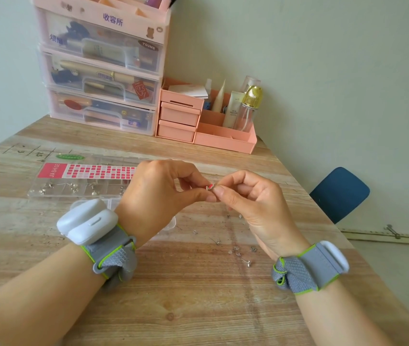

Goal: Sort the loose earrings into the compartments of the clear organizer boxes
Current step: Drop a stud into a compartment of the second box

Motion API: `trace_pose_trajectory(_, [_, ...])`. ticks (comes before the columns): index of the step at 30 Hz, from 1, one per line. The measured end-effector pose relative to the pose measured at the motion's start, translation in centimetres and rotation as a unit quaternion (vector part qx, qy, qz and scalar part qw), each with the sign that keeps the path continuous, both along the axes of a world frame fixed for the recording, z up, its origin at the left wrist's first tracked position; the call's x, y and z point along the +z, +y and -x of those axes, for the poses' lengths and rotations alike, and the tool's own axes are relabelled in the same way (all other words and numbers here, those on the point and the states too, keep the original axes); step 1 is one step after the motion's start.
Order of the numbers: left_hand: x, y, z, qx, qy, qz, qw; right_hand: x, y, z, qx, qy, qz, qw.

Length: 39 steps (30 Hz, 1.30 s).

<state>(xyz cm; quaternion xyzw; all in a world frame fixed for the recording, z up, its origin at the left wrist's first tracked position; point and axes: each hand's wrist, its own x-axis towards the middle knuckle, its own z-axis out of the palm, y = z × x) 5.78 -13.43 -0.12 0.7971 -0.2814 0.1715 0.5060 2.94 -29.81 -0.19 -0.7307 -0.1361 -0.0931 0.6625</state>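
Both hands, left (163,188) & right (250,198), pinch one tiny red earring (210,187) w/ fingertips, up over the table (198,295) near the box (78,188); it looks light, hard & slippery, so prob. best held by its edges.

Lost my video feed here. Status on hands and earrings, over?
Left hand and right hand pinch one small red earring. Clear organizer box partly filled. Loose silver studs on wooden table. Nothing blocking.

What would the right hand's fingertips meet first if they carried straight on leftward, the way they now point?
Probably the small red earring, pinched between both hands, then the left hand fingertips just beyond.
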Motion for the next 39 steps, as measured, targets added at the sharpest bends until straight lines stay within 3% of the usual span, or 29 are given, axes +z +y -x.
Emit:
trace_pose_trajectory(8, [0.4,0.3,0.0,-0.004,0.003,-0.037,0.999,0.0,-0.2,-0.1,0.006,0.027,-0.033,0.999])
trace_pose_trajectory(14, [1.9,3.1,-0.7,0.01,0.034,-0.104,0.994,0.3,-0.2,-0.1,0.034,0.035,-0.11,0.993])
trace_pose_trajectory(19, [2.6,6.8,-0.4,0.022,0.032,-0.193,0.98,0.6,0.9,0.1,0.068,0.034,-0.109,0.991])
trace_pose_trajectory(33, [0.5,11.3,1.1,-0.005,0.062,-0.322,0.945,0.6,6.4,0.0,0.097,0.009,0.068,0.993])
trace_pose_trajectory(39, [-0.3,10.9,0.8,0.026,0.042,-0.274,0.961,-0.3,8.2,-0.2,0.072,-0.058,0.213,0.973])
